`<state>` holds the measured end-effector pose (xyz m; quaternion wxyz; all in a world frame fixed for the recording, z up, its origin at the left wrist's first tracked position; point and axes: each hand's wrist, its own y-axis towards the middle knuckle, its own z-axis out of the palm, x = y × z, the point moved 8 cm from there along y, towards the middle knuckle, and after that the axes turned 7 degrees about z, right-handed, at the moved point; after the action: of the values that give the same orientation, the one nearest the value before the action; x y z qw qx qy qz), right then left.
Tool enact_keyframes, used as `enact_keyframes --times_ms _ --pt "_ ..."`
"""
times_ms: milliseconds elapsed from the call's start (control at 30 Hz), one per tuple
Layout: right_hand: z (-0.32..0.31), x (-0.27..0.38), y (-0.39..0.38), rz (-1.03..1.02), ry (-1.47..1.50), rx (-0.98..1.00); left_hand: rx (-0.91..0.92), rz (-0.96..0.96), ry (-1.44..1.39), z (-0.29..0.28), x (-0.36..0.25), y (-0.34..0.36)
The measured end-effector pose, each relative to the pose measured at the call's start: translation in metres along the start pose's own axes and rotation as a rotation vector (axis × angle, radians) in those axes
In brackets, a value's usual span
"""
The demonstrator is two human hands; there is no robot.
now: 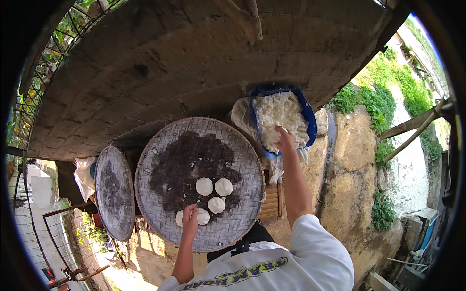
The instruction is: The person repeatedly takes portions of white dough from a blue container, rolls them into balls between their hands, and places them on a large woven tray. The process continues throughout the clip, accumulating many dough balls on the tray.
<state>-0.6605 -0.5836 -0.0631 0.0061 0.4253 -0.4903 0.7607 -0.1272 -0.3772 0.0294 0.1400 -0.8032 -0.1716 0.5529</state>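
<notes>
A big brown wall (194, 68) is at the far side. In front of it is a big round woven tray (245, 213), gray with a dark patch in the middle. A smaller round tray (114, 191) leans to its left. A blue tub (310, 119) is to the right of the big tray, full of soft white mash (282, 111). The person's right hand (286, 139) reaches into the near part of the mash. Its fingers are bent, but you cannot tell if they hold any. The left hand (190, 219) is low over the big tray, fingers curled, with white lumps (202, 217) showing on both sides. You cannot tell if it grips one. Three round white balls (216, 204) sit close together just beyond it.
</notes>
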Motion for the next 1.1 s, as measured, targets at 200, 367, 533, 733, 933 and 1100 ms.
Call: enact_keyframes --times_ms 200,367,533,733,933,1100 --pt "-0.013 0.059 -0.013 -0.003 0.057 0.140 0.314 0.103 -0.188 0.142 -0.111 0.061" --pt "0.001 0.081 -0.019 -0.014 0.089 0.113 0.463 -0.099 -0.538 0.239 -0.157 0.103" --pt "0.040 0.076 -0.075 -0.009 0.356 0.483 0.327 -0.266 -1.039 0.305 -0.191 0.137" --pt "0.073 0.042 -0.198 -0.131 0.281 0.671 0.691 -0.270 -1.645 0.313 -0.245 0.117" --pt "0.113 0.041 -0.317 -1.206 -0.729 0.296 0.612 -0.115 -1.749 0.225 -0.237 0.081" --pt "0.165 -0.004 -0.387 -1.242 -1.097 0.465 0.569 -0.006 -1.844 0.154 -0.220 0.065"
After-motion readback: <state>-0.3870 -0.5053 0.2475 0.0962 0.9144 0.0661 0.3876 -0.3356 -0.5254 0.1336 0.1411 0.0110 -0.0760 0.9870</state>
